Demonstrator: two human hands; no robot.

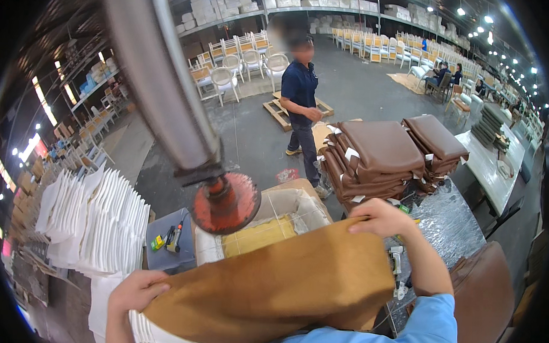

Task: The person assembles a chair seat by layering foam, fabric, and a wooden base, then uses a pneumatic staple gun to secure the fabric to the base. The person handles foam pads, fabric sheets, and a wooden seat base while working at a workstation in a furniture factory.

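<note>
Both of my hands grip a wide tan-brown sheet of upholstery material, stretched between them in front of my body. At its left corner is my left hand, with the fingers closed over the edge. My right hand pinches the upper right edge, farther out and higher than the left. Just beyond the sheet stands an open box lined with white sheeting, with a yellow piece inside. A red round pad on a grey cylinder hangs above the box. The sheet hides the box's near side.
White padded pieces are stacked at left, beside a grey-blue tray with a tool. Brown leather cushions pile up on a wrapped table at right. A person in dark clothes walks beyond, near a wooden pallet.
</note>
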